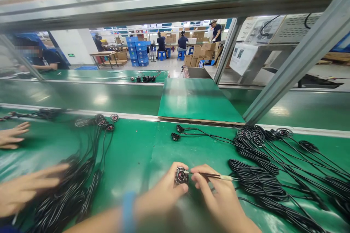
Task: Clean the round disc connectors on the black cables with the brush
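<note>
My left hand (175, 184) pinched a round black part (181, 176); my right hand (214, 185) gripped a thin tool (216, 176), cables (257, 178) beside it

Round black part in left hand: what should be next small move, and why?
Perhaps guide the thin tool lightly against the round black part: the right hand points its tip there, while the left hand grips the part. Contact is unclear.
</note>
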A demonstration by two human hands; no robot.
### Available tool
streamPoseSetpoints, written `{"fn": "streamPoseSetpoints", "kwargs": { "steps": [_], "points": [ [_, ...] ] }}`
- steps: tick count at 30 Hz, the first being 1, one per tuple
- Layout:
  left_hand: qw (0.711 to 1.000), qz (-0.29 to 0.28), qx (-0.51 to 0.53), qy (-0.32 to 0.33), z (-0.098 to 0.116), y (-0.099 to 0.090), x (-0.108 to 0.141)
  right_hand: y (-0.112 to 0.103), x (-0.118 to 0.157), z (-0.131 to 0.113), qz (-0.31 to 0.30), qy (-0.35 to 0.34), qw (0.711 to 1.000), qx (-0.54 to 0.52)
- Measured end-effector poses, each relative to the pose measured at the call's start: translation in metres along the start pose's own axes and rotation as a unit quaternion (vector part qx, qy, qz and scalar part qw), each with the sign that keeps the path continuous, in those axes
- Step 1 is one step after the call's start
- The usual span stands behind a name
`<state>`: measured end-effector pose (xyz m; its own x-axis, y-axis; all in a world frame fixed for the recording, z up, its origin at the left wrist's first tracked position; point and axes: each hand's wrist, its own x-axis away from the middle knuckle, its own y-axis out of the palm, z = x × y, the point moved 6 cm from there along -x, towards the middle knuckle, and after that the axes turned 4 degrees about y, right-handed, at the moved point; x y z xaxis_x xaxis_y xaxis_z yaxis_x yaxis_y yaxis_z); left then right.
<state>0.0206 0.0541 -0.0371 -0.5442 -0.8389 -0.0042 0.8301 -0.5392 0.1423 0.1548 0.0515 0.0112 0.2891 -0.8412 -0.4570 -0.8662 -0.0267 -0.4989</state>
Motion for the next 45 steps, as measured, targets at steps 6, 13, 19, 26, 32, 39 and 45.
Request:
{"fn": "streamPoseSetpoints", "kwargs": {
  "steps": [6, 13, 19, 26, 32, 39, 45],
  "points": [
    [1.000, 0.005, -0.008, -0.012, 0.005, -0.001, 0.000, 0.014, 0.002, 0.003, -0.037, -0.056, 0.998, 0.013],
    [1.000, 0.008, -0.026, 0.015, 0.008, 0.004, -0.001, 0.016, 0.000, -0.001, -0.049, -0.053, 0.997, 0.021],
    [0.996, 0.048, -0.065, -0.033, -0.001, -0.005, 0.001, -0.026, -0.011, 0.014, 0.106, 0.036, 0.994, 0.004],
    [0.997, 0.046, -0.048, -0.028, -0.001, -0.006, -0.001, -0.016, -0.014, 0.016, 0.060, 0.022, 0.998, 0.017],
    [0.999, 0.046, -0.026, -0.004, 0.006, -0.004, -0.002, 0.007, -0.009, 0.004, -0.044, -0.042, 0.998, 0.002],
    [0.999, 0.025, -0.039, 0.000, 0.003, -0.005, -0.002, 0.017, -0.003, 0.003, -0.051, -0.085, 0.994, 0.037],
    [0.994, -0.008, -0.109, 0.011, 0.011, -0.001, 0.003, 0.012, -0.014, 0.002, -0.070, 0.026, 0.997, -0.018]
  ]
}}
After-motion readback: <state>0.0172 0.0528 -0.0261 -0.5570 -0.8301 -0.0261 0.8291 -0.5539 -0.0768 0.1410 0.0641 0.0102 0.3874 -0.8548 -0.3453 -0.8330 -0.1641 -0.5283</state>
